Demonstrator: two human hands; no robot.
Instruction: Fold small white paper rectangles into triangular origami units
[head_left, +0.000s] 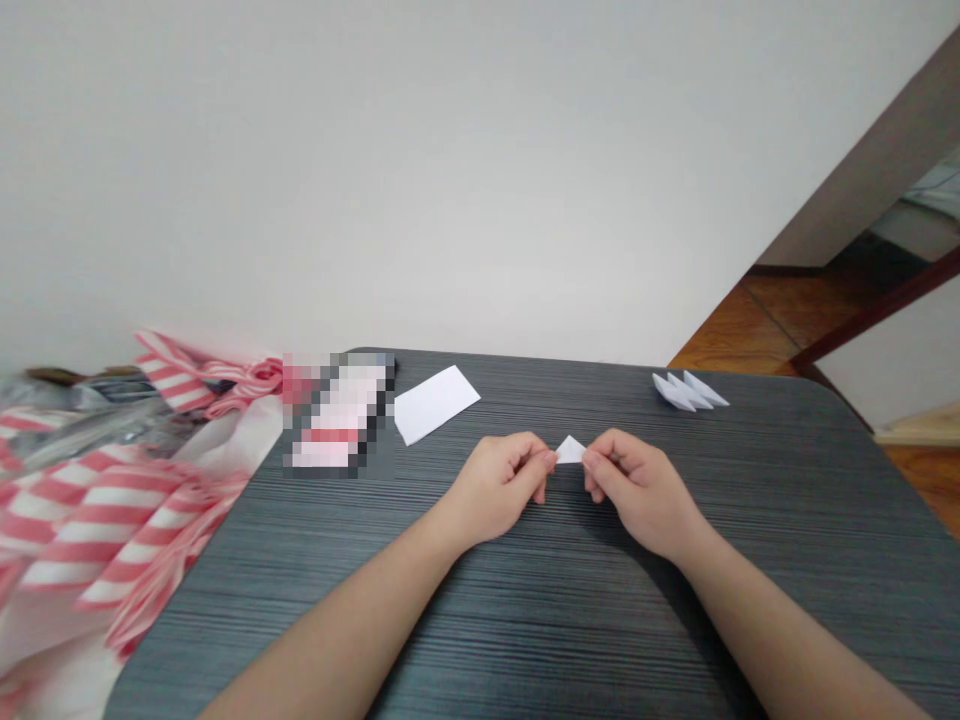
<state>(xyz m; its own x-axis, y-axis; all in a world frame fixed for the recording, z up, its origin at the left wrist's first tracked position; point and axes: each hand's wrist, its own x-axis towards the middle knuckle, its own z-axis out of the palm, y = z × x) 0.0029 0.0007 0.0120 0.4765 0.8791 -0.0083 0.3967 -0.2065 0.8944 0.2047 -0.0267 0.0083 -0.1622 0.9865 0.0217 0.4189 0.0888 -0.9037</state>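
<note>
Pinching a small folded paper (pixel 570 451) between thumb and fingers, the left hand (pixel 496 490) has its left end and the right hand (pixel 643 490) its right, each grip closed, over the middle of the dark surface (pixel 525 620). A white sheet (pixel 437 403) lies farther off to the left; pointed paper pieces (pixel 690 392) sit far right.

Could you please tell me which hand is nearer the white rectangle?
Left. The left hand is in front of the rectangle, slightly right; the right hand is farther right, beyond the held triangle.
</note>
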